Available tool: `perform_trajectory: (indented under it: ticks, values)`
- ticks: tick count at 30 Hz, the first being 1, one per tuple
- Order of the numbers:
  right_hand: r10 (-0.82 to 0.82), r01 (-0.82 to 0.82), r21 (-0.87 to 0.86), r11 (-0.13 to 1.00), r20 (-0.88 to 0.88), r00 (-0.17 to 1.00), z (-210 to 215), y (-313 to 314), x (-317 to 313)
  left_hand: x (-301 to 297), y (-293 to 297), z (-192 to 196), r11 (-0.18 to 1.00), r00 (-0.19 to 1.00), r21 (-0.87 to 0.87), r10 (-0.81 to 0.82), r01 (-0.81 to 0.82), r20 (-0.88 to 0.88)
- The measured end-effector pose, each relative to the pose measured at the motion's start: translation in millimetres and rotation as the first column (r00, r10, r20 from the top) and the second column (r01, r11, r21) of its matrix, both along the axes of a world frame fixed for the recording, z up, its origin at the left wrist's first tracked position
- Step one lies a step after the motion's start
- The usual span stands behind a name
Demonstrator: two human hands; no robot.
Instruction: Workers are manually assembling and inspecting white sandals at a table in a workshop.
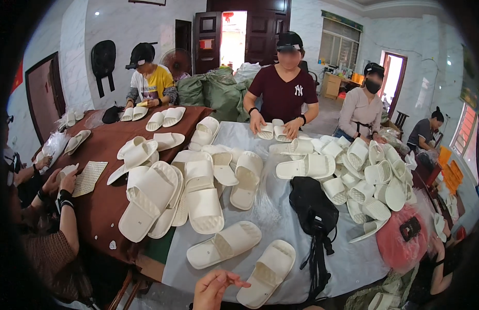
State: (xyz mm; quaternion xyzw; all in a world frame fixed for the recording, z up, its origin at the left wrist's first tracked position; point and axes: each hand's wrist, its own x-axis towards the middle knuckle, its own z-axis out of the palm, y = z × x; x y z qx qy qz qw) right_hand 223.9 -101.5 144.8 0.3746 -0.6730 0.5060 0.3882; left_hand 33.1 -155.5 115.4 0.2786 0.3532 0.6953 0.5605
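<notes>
A white-walled workroom holds a grey-covered table (348, 263) heaped with white slippers. At six o'clock the person's hand (214, 288) rises empty, fingers loosely curled, thumb pointing right; which hand it is I cannot tell. A white slipper (267, 273) lies just beside it at three o'clock, another slipper (224, 244) at twelve.

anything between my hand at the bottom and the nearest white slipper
Nothing: in the head view only bare grey table cover separates the hand from the nearest white slipper.

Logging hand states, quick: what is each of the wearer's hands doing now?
Left hand: not in view.
Right hand: open, fingers loosely curled, holding nothing, beside a white slipper.
</notes>
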Motion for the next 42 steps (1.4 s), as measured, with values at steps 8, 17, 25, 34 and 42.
perform_trajectory:
  ticks: [8,17,25,34,42]
  values:
    - [0.083,-0.081,-0.030,0.996,0.056,0.995,-8,-1,-14,-6,1,-7,0.999,0.998,-0.050,-0.019,0.016,-0.055]
    - [0.028,-0.024,-0.042,0.999,0.102,0.994,-17,-2,-7,0,8,-19,0.996,0.991,-0.061,-0.073,0.066,-0.113]
    - [-0.140,0.151,-0.106,0.983,0.105,0.985,-35,-19,10,8,14,-20,0.995,0.991,-0.091,0.017,-0.030,-0.136]
    - [0.027,-0.015,-0.083,0.996,0.151,0.988,-38,-9,-12,-2,11,-29,0.991,0.993,-0.113,0.055,-0.066,-0.103]
    - [0.339,-0.307,-0.148,0.940,0.333,0.880,-38,-2,-14,-2,19,-34,0.987,0.982,-0.081,-0.146,0.137,-0.121]
